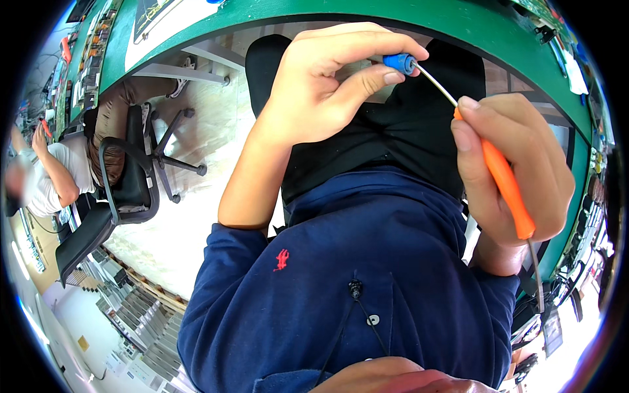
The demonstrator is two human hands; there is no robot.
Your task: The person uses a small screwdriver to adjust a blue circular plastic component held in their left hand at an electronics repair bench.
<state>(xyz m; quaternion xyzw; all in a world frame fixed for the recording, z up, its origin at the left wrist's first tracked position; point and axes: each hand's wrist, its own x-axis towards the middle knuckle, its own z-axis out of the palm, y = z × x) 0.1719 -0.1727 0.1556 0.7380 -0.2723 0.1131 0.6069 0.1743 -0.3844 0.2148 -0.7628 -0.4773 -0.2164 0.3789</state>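
I count two bare hands, one slim orange-handled tool [504, 180] with a thin metal shaft, and one small blue cylindrical cap [400, 63]. I also see one black office chair [131, 190] and one seated person [46, 177].

Electronics workshop: green workbench [393, 16] w/ circuit boards [88, 56], office chair [131, 190].

Scene brightly and evenly lit, shadows kept soft, floor [190, 216] washed out by glare, edges strongly bent by fisheye, corners blacked out, rim softly blurred
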